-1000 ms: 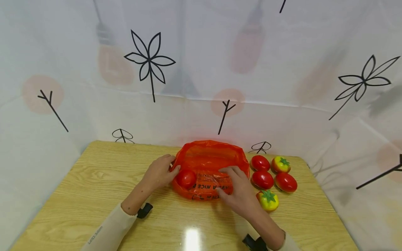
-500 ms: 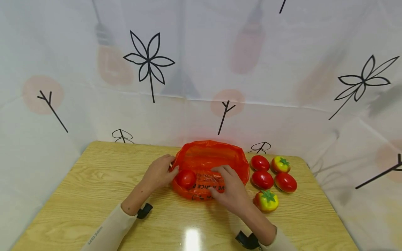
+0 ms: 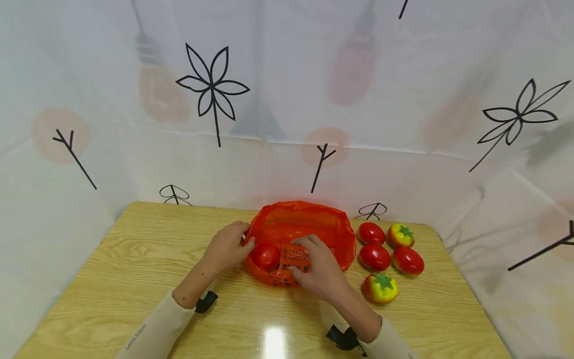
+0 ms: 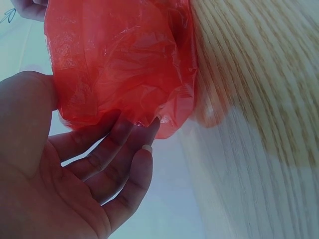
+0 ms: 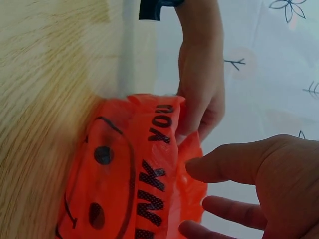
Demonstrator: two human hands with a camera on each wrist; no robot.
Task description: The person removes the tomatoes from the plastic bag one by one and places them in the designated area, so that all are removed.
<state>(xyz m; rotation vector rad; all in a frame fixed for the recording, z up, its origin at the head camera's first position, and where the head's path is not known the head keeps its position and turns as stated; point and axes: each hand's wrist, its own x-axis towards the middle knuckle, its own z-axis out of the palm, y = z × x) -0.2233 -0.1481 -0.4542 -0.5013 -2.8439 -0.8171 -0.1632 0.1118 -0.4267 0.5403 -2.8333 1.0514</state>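
A red plastic bag (image 3: pixel 309 217) stands with its mouth spread on the wooden table, black print on its side. My left hand (image 3: pixel 229 245) grips the bag's left rim, its thumb on the inner side and the fingers outside. In the left wrist view those fingers (image 4: pixel 107 162) curl behind the red film. Inside the bag, near that hand, lies a shiny red tomato (image 3: pixel 266 256). My right hand (image 3: pixel 322 269) hovers over the front of the bag's mouth, holding nothing. Its thumb and fingers are spread apart in the right wrist view, close to the rim.
Right of the bag lie several shiny tomatoes: red ones (image 3: pixel 375 257) and yellow-red ones with green leaves (image 3: pixel 380 287). A white patterned cloth (image 3: pixel 278 164) hangs behind the wooden table (image 3: pixel 166 244).
My right hand has moved left over the bag, away from the nearest yellow-red tomato. My left hand keeps its place at the left rim; the tomatoes stay put.
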